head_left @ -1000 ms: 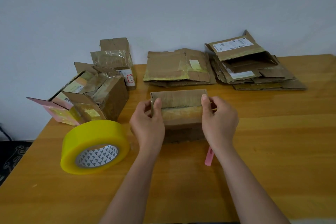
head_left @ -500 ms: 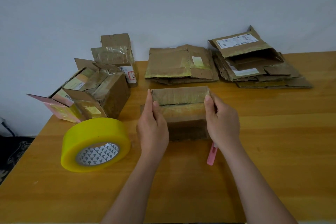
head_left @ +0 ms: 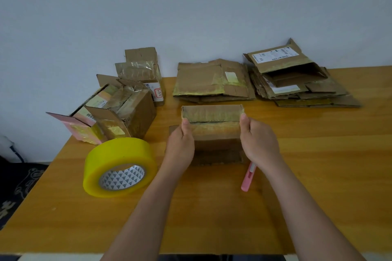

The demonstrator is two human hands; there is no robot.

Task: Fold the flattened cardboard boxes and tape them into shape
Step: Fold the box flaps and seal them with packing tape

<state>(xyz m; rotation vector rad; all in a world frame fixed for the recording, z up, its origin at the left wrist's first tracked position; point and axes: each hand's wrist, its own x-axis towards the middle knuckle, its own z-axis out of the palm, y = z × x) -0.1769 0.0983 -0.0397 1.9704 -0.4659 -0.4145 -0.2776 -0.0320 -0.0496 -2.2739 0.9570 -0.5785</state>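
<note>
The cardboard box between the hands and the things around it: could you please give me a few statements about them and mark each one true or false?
1. Both hands, left hand and right hand, hold the cardboard box by its ends. True.
2. The yellow tape roll sits on top of the box. False: it rests on the table, to the left of the left hand.
3. A pink cutter lies on the table near the right wrist. True.
4. The right hand grips the pink cutter. False: the cutter lies loose; that hand holds the box.
5. Flattened boxes are stacked at the table's far edge. True.
</note>
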